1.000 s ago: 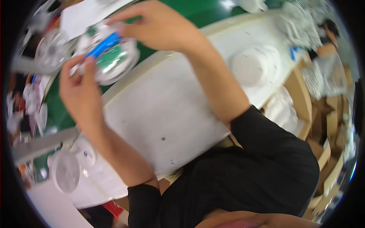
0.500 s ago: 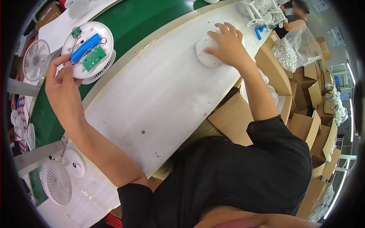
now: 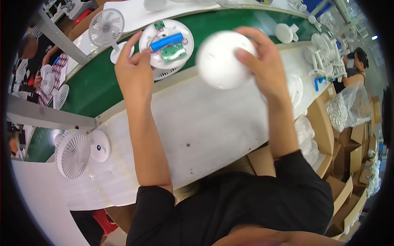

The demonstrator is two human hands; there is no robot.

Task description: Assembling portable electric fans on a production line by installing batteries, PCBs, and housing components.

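Head view: left hand (image 3: pixel 137 80) has its thumb and fingers on the left rim of an open white base (image 3: pixel 188 51), which sits over the green strip (image 3: pixel 92 96) just past the desk's (image 3: pixel 213 112) far edge, with a blue battery (image 3: pixel 167 41) and a green circuit board (image 3: pixel 174 53) showing inside. Right hand (image 3: pixel 269 61) is gripping a round white cover (image 3: pixel 221 61), kinda blurry, thumb on its face, up above that same far edge. Also, a white fan (image 3: pixel 74 156) stands by the desk's left end.
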